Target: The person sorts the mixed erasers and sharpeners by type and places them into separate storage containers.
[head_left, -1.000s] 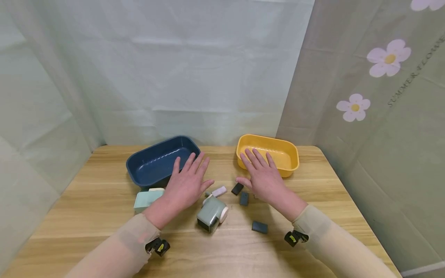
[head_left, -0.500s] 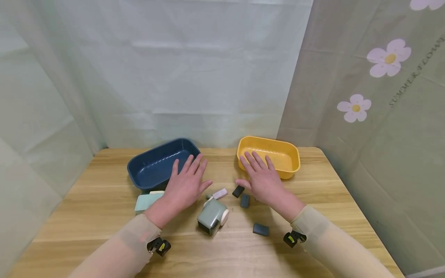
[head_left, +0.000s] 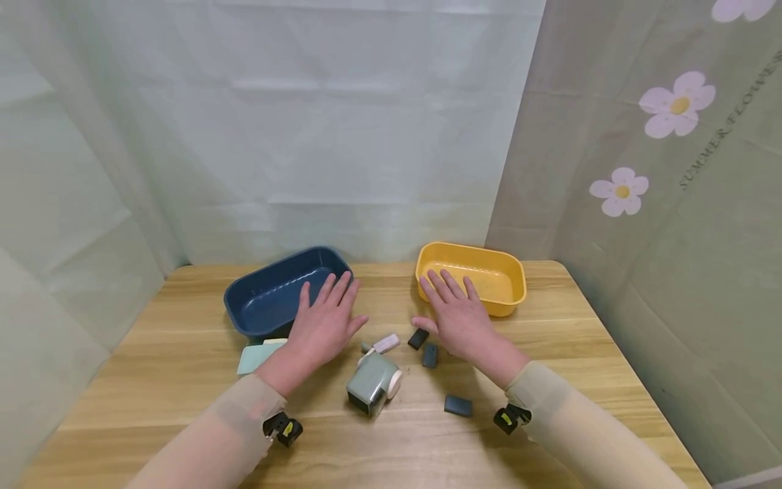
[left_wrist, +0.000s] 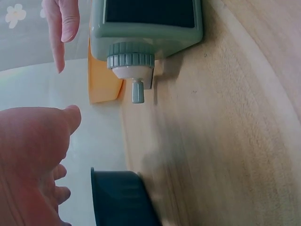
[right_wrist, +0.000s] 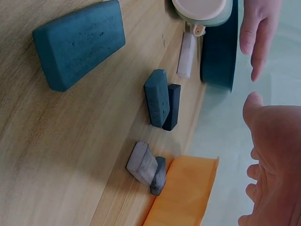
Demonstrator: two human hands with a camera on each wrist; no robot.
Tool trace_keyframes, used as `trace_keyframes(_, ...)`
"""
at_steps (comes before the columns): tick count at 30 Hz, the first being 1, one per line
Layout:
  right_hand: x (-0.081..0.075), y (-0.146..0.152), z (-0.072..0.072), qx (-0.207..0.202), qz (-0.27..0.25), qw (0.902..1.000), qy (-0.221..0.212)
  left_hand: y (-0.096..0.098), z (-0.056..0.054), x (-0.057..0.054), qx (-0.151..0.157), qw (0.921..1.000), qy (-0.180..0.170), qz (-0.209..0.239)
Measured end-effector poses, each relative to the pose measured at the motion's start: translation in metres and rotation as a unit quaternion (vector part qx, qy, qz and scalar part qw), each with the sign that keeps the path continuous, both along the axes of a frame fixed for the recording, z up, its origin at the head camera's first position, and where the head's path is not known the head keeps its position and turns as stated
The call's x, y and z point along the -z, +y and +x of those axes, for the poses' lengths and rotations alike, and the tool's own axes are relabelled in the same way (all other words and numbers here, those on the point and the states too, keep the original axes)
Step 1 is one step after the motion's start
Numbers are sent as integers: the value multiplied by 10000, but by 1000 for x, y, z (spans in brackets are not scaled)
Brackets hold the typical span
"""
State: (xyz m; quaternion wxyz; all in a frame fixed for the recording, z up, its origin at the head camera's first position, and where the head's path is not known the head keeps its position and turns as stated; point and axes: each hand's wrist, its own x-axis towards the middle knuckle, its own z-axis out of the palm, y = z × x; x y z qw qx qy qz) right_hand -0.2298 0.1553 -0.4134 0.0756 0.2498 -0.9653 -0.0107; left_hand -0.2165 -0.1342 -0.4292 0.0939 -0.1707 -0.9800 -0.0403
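Note:
My left hand [head_left: 320, 326] hovers over the table with spread fingers, overlapping the front right part of a dark blue bin [head_left: 271, 299] in the head view. Flat and spread too, my right hand [head_left: 464, 324] overlaps the front of a yellow bin [head_left: 513, 292]. Neither hand holds anything. Between them lies a sage-green boxy device [head_left: 373, 379] with a dark window, ridged collar and small crank knob [left_wrist: 138, 92], like a pencil sharpener. A lilac block [head_left: 386, 343] is beside it. Dark eraser-like blocks [head_left: 430, 355] lie near my right hand, with a grey one [right_wrist: 142, 162] hidden beneath it in the head view.
A pale mint box [head_left: 256, 356] sits left of my left wrist, partly covered by it. Another dark block [head_left: 458, 405] lies nearer the front. Both bins stand along the back of the wooden table [head_left: 153, 407], before a hanging cloth [head_left: 366, 136].
The head view has tipped up slightly, so the table and its things sit a little lower. Both hands stay spread above the table, with barely any shift.

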Motion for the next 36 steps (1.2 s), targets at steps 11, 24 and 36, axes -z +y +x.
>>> trace_keyframes(11,4,-2,-3,-1,-40,10000,-83,-1,-8,5,-95,9997,-198,92)
trace_keyframes(24,10,-5,-10,143,47,9996,-250,-1,-13,9,-289,9990,-320,103)
trace_keyframes(36,15,-8,-14,258,9,9987,-438,-3,-15,12,-400,9981,-444,117)
